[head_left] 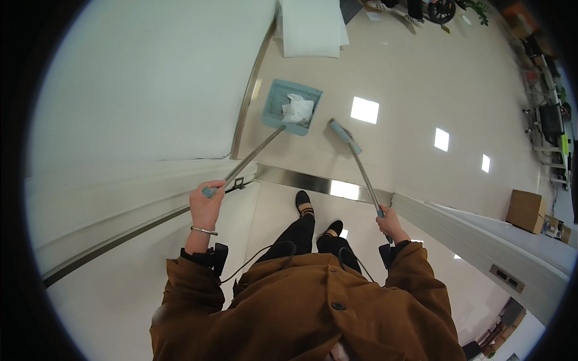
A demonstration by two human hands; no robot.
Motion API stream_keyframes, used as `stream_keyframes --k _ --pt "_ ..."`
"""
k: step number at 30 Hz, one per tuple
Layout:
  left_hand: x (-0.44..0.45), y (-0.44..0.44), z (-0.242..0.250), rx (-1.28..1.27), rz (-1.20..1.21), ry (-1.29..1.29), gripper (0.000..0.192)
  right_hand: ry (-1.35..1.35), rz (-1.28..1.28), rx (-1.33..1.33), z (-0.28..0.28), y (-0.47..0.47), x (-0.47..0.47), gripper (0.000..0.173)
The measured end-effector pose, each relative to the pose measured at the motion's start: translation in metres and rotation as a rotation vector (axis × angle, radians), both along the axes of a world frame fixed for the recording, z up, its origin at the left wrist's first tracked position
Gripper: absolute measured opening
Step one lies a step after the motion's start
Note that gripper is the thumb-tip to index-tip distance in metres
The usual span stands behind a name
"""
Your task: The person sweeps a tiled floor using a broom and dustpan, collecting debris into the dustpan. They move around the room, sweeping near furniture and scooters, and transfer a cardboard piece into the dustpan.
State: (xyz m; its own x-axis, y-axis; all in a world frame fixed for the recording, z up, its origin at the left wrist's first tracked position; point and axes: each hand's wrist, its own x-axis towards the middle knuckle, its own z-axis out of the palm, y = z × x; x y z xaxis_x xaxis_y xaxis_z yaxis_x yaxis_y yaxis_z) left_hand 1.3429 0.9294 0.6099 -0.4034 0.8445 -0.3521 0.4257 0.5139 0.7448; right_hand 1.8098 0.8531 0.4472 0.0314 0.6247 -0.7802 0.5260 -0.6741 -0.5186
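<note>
My left hand [207, 204] is closed around the top of the long handle of a blue dustpan [273, 104]. The dustpan lies on the floor close to the left wall, with crumpled white paper [299, 109] inside it. In my right hand [390, 222] is the upper end of a broom's metal handle. The blue broom head [345, 135] is to the right of the dustpan, apart from it, with some dark fluff along its bristles. Both tools reach across a metal threshold strip [307, 180] in the doorway.
White door frame parts flank me on both sides. White sheets [311, 29] lie on the floor beyond the dustpan. A cardboard box [524, 211] stands at the right wall, and shelving with various items runs along the far right. Another person's feet [413, 20] show at the top near a wheel [441, 11].
</note>
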Motion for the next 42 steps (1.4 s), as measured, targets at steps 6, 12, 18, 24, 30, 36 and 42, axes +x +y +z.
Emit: stream_keyframes --k 6,12,18,24,30,36,42 --pt "-0.006 0.009 0.013 0.004 -0.014 0.015 0.013 0.337 -0.217 -0.318 0.04 0.002 -0.042 0.056" --pt "-0.004 0.013 0.018 -0.008 0.016 0.038 0.013 0.708 -0.286 -0.644 0.002 0.043 -0.117 0.047" --pt "-0.003 0.021 0.024 0.017 0.107 -0.03 0.013 0.666 -0.365 -0.603 -0.063 0.097 -0.118 0.037" --pt "0.004 0.028 0.038 -0.026 0.248 -0.092 0.015 0.428 -0.221 -0.364 -0.055 0.105 -0.062 0.042" --pt "0.016 0.046 0.055 -0.012 0.321 -0.077 0.015 0.939 -0.352 -0.575 -0.048 0.133 -0.138 0.008" --pt "0.04 0.052 0.055 -0.006 0.294 -0.008 0.014 0.893 -0.311 -0.582 -0.126 0.161 -0.22 0.05" --pt "0.038 0.047 0.04 -0.051 0.231 0.034 0.013 0.722 -0.361 -0.462 -0.113 0.149 -0.03 0.051"
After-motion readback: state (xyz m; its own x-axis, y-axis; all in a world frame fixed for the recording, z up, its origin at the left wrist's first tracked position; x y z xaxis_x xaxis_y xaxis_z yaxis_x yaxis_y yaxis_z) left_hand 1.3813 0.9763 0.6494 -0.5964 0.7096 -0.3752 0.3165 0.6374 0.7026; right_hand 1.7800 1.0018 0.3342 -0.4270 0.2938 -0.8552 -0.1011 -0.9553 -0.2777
